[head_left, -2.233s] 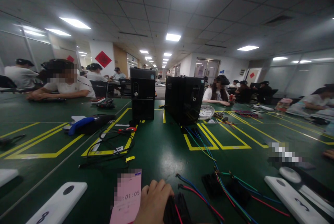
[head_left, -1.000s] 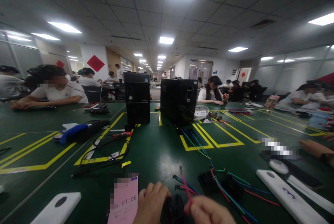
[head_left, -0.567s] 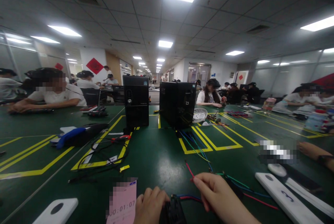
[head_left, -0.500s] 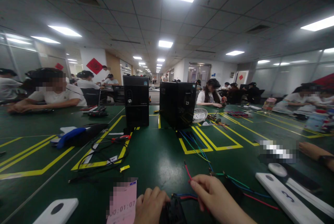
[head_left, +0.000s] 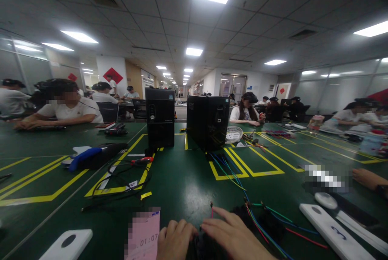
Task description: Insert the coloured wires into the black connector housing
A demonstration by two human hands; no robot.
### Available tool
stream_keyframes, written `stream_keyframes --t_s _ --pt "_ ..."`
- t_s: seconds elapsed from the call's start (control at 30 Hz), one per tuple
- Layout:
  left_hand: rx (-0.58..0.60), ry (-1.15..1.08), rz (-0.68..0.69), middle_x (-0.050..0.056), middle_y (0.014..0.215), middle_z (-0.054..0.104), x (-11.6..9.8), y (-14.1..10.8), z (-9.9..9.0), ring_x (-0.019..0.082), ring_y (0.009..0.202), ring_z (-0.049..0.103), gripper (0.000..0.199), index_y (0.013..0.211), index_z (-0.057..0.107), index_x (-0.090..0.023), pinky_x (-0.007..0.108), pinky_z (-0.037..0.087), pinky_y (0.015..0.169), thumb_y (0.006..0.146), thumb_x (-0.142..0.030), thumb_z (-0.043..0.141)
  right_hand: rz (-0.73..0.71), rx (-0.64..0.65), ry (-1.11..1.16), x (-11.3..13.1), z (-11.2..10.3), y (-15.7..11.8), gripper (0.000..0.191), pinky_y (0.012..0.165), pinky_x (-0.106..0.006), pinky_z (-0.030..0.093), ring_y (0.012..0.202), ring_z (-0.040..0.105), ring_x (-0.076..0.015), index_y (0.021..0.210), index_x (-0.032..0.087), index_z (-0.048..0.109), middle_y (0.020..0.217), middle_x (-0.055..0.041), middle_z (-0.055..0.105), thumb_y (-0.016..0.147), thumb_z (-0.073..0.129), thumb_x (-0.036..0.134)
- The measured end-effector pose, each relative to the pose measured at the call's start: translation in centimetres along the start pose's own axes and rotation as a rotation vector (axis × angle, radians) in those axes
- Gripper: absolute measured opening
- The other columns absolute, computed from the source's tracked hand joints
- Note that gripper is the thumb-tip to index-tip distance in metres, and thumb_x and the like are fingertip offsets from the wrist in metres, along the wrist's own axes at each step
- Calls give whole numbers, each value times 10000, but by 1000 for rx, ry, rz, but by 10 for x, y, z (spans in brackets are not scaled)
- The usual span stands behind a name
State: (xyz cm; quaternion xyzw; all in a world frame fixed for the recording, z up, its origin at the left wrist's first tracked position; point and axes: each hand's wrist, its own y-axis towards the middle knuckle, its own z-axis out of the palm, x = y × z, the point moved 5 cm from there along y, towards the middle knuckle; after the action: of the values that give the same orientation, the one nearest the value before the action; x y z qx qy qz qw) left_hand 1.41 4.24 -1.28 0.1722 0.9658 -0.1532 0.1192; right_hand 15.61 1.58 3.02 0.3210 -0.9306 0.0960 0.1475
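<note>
Wires [head_left: 260, 221] in red, blue and green fan out over the green surface [head_left: 182, 179] at the near edge, running toward a dark connector block [head_left: 200, 244] between the two hands. Curled and knuckles up, the left hand [head_left: 174, 239] rests against the block's left side, though whether it grips it I cannot tell. Reaching across from the right, the right hand [head_left: 233, 235] pinches a thin red wire [head_left: 211, 210] whose tip sticks up just past the fingertips. Judging by the loose strands lying right of the block, most of the wiring seems left to do. A pink timer card [head_left: 142, 233] lies just left of the left hand, and a white numbered bar [head_left: 330, 229] to the right. Open green room stretches ahead toward two black computer towers [head_left: 184, 118], well apart from the hands.
</note>
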Motion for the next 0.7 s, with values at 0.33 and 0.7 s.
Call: stream_keyframes --t_s 0.33,0.7 --pt "-79 19 -55 23 1193 577 1 -2 -6 245 1073 490 612 1307 418 -273 388 382 856 709 -156 458 -114 18 35 -10 -4 11 669 1029 -595 219 1263 390 -319 1287 322 450 1315 -71 547 668 705 335" --pt "-73 -53 -11 26 1179 584 2 -7 -14 272 1044 475 789 1304 415 -293 435 387 856 536 -207 574 60 -23 -6 -75 -34 -32 751 1088 -470 153 1264 389 -239 1312 343 418 1357 -32 495 638 711 187"
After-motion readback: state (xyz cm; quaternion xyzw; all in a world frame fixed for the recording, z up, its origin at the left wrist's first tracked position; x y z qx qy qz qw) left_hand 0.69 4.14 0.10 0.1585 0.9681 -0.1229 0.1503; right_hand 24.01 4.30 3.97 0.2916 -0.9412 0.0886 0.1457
